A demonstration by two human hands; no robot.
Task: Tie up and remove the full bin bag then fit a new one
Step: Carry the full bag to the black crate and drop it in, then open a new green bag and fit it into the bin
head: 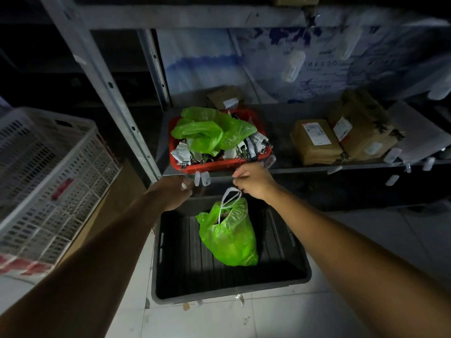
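A full green bin bag point(229, 236) with a white drawstring point(229, 197) hangs over a black plastic tub point(297, 276) on the floor. My right hand point(253, 180) grips the drawstring loop from above and holds the bag up. My left hand point(174, 191) reaches toward the shelf edge just left of the bag, in shadow, with something small and white at its fingertips; its grip is unclear. On the shelf behind stands a red basket point(214, 164) with loose green bags point(210, 130) on top of its contents.
A metal rack upright point(107, 89) rises at the left. A white slatted crate point(48, 172) stands at the far left. Cardboard parcels point(317, 140) lie on the shelf to the right. White tags point(201, 178) dangle from the shelf edge. The floor is pale tile point(292, 320).
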